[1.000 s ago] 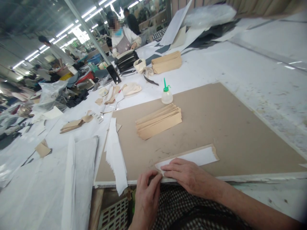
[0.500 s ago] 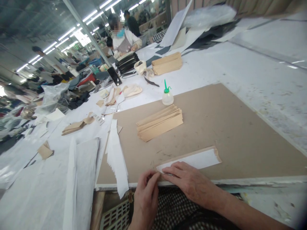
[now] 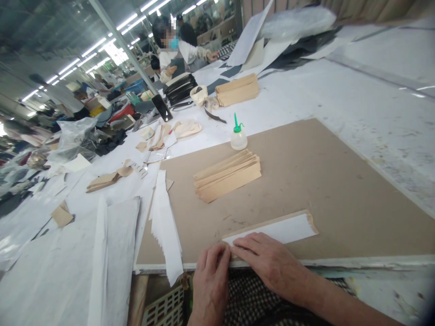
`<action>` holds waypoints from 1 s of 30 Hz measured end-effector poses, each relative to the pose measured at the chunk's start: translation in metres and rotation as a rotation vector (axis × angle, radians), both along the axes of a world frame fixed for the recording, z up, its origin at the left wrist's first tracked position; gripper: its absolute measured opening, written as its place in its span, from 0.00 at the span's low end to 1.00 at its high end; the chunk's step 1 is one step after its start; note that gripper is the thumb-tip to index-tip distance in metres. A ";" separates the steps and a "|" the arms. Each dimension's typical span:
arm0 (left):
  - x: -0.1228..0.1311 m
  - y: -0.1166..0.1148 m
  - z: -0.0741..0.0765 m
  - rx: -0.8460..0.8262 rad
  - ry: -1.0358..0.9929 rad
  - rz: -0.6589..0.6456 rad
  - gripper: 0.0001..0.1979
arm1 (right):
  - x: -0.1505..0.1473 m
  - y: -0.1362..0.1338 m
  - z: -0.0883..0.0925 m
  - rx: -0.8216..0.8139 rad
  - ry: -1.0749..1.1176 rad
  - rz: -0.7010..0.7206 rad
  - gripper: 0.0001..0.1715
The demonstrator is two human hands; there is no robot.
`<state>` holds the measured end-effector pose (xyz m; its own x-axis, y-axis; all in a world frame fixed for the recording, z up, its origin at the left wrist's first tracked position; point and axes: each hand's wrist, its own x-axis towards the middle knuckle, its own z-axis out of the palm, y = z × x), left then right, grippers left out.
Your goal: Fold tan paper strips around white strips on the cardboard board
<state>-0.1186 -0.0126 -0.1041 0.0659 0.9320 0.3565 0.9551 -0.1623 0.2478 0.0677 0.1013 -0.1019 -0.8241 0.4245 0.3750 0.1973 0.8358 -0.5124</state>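
Note:
A long tan strip with a white paper layer on top [image 3: 285,228] lies on the brown cardboard mat [image 3: 326,181] near its front edge. My right hand [image 3: 268,262] lies flat with stretched fingers on the strip's left end. My left hand [image 3: 211,276] is curled at that same left end, its fingertips pinching at the strip's edge. A stack of tan strips [image 3: 228,175] sits farther back on the mat, and behind it stands a small glue bottle with a green nozzle [image 3: 238,136].
White paper strips [image 3: 166,226] hang over the mat's left edge. Tan pieces [image 3: 102,180], scraps and a plastic bag [image 3: 73,136] litter the white table at left. Another tan stack [image 3: 237,89] and black pieces [image 3: 179,86] lie at the back, where another person [image 3: 176,45] works.
The view shifted slightly. My hands stayed at the strip's left end, the left fingers closing a little nearer the edge. The person at the back reached out to the right.

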 end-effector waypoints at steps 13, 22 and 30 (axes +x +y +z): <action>0.003 0.021 0.004 0.017 -0.328 0.304 0.06 | -0.008 -0.009 -0.013 0.067 -0.035 -0.083 0.22; 0.000 0.022 -0.001 0.047 -0.150 0.194 0.10 | -0.008 -0.008 -0.011 0.037 -0.049 -0.074 0.22; -0.004 0.021 -0.001 0.018 0.145 0.109 0.11 | -0.007 -0.008 -0.012 -0.008 -0.058 -0.064 0.23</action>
<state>-0.1229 0.0082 -0.1051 0.0165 0.9301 0.3670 0.9928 -0.0587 0.1042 0.0605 0.0937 -0.1134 -0.8156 0.4793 0.3242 0.2793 0.8167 -0.5049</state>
